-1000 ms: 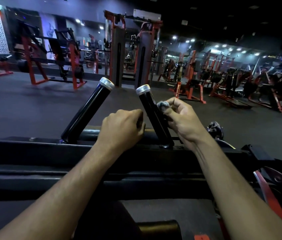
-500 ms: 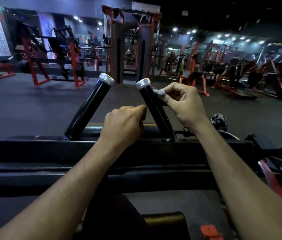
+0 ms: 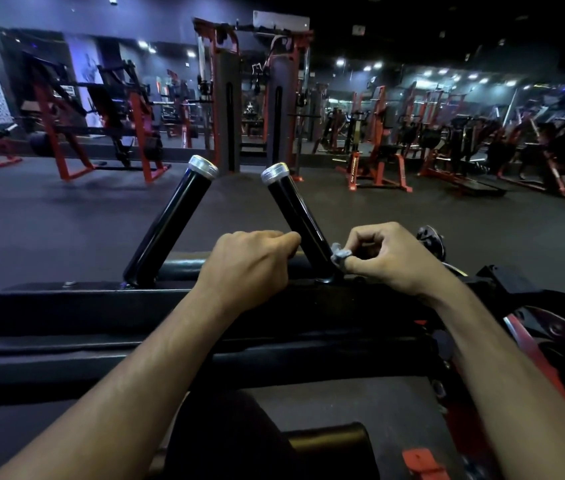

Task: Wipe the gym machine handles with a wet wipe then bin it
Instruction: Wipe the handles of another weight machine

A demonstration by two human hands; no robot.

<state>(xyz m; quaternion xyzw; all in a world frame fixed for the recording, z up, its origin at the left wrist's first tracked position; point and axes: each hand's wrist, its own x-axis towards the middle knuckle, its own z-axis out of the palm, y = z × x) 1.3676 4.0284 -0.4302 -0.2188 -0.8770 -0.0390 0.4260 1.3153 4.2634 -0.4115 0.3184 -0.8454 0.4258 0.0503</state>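
Dim gym behind; right hand [image 3: 391,261], fingers pinching the wet wipe [image 3: 341,254], has slid down to the right handle [image 3: 300,220] base, finishing a stroke; left hand [image 3: 249,261] grips the crossbar [image 3: 184,266].

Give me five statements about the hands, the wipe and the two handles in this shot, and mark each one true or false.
1. The right hand pinches the wet wipe against the lower part of the right handle. True.
2. The left hand grips the left handle. False: it rests curled on the dark bar between the handles, apart from the left handle.
3. Both handles have silver end caps. True.
4. The wipe is at the top cap of the right handle. False: it is near the handle's base.
5. The two handles stand parallel. False: they lean apart toward their tops, like a V.
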